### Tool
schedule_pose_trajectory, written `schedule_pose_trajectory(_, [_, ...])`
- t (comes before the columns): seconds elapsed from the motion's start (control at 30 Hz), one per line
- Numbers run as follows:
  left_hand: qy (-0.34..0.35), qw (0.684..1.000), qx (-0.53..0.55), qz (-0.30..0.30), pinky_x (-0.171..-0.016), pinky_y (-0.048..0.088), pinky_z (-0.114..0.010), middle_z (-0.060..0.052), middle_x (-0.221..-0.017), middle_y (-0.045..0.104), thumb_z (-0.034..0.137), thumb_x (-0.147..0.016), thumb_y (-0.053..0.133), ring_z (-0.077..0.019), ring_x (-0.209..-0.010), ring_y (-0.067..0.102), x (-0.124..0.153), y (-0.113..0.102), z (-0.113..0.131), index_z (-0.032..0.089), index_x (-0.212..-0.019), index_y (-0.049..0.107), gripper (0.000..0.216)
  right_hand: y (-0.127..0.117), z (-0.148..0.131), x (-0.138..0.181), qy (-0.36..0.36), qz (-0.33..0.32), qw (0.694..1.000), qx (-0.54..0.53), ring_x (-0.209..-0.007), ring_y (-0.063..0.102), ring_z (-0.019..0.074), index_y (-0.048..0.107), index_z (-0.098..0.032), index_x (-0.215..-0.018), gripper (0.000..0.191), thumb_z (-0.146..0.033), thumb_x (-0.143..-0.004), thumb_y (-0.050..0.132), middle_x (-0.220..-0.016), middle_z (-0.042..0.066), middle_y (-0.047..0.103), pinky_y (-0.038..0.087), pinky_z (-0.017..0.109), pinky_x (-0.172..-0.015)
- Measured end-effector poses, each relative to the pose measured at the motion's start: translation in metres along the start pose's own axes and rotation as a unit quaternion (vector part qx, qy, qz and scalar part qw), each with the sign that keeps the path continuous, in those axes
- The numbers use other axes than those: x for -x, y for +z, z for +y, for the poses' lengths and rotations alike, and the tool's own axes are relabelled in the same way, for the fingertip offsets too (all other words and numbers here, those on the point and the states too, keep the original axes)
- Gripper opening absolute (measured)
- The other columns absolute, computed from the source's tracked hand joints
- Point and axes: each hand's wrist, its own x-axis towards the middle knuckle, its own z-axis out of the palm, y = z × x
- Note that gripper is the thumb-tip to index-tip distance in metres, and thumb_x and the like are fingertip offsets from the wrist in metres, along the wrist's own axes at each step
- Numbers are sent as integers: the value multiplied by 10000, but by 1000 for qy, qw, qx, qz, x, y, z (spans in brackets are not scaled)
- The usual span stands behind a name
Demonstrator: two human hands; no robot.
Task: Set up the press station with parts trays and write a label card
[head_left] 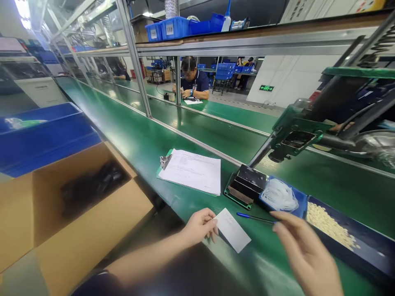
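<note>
My left hand (200,226) rests at the near edge of the green bench (148,139), its fingers curled and pinching the left end of a small white paper slip (233,230) that lies flat. My right hand (305,253) hovers to the right with fingers stretched out and apart, holding nothing; its fingertips are close to the tip of a blue pen (254,217) lying on the bench. Just behind the pen stands a black block on a green base (247,185).
A clipboard with white sheets (191,170) lies mid-bench. A blue tray of white ties (280,196) and a tray of small pale parts (330,226) sit right. An open cardboard box (77,213) and a blue bin (43,135) stand left. A green press fixture (296,135) overhangs. A co-worker (193,82) sits opposite.
</note>
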Motion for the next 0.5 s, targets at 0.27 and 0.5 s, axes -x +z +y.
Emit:
schedule_pose_trajectory(0.27, [15,997,-20,66,-467,338,-207,6,-677,647,517,-873,606,-92,-470,605,7,-38,23,163,-882,503,369,89,76,4,-87,-95,983,133,-822,644,224,520,-194,-1339,527,-564,-994,369,-1264,150,582,585,432,-785])
schedule_pose_trajectory(0.5, [38,996,22,80,-488,381,-203,-9,-692,663,509,-875,596,-138,-542,681,-21,-55,32,165,-893,479,363,98,74,11,-195,-26,957,215,-911,634,239,596,-141,-1105,467,-536,-1028,359,-1048,124,595,521,377,-794])
